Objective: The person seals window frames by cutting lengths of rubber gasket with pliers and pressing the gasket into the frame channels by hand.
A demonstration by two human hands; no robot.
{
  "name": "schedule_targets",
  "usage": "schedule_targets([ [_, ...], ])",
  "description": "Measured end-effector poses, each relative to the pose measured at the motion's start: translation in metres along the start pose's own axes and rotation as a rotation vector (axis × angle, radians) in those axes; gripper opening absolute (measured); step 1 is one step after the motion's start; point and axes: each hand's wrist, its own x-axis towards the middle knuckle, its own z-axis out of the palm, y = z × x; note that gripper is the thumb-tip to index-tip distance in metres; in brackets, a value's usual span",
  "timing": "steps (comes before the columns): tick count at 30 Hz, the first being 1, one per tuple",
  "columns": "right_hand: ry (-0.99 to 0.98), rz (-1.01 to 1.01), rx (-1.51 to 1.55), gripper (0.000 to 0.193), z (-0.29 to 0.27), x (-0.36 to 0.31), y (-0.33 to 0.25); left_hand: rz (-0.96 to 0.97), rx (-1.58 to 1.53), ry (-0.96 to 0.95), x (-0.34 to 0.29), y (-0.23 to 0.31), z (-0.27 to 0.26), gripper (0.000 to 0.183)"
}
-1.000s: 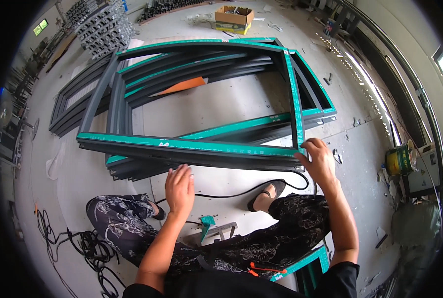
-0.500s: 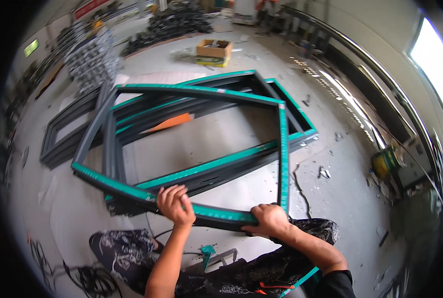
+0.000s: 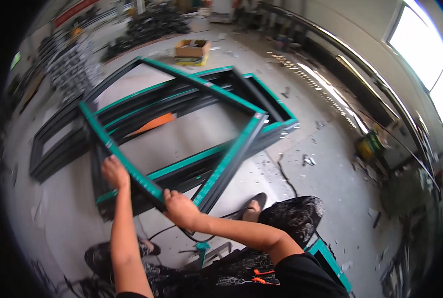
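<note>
A dark grey rectangular window frame (image 3: 233, 156) with green film along its faces is held tilted in front of me. My left hand (image 3: 115, 172) grips its near left rail, fingers curled over the edge. Farther down that rail, close to the near corner, my right hand (image 3: 181, 207) is closed around it. Below lies a stack of similar green-filmed frames (image 3: 179, 166), partly hidden by the held one. An orange piece (image 3: 154, 123) shows through the opening.
Plain dark frames (image 3: 42, 149) lie at the left. Beyond the stack stands a cardboard box (image 3: 191, 50). Metal profiles (image 3: 72, 74) are piled at the back left. On the right are a yellow-green bucket (image 3: 369, 146), scraps and a cable (image 3: 287, 180). A green-filmed piece (image 3: 333, 262) lies beside me.
The held frame has turned clockwise, its left side rising away from me and its near right corner swinging toward me. Both hands have shifted left with it. My view has shifted a little rightward.
</note>
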Motion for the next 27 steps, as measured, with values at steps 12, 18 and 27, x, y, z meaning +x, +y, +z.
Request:
schedule_targets([
  [12, 0.104, -0.413, -0.318, 0.058, -0.012, -0.020, -0.034, -0.722, -1.154, -0.466, -0.220, -0.031, -0.126, 0.027],
  [18, -0.001, -0.329, -0.359, 0.060, -0.004, -0.037, -0.047, -0.788, -1.057, -0.579, -0.218, -0.036, -0.139, 0.024],
  [27, 0.079, -0.370, -0.322, 0.061, 0.014, -0.026, -0.069, -0.700, -0.921, -0.430, -0.200, -0.065, -0.119, 0.024],
])
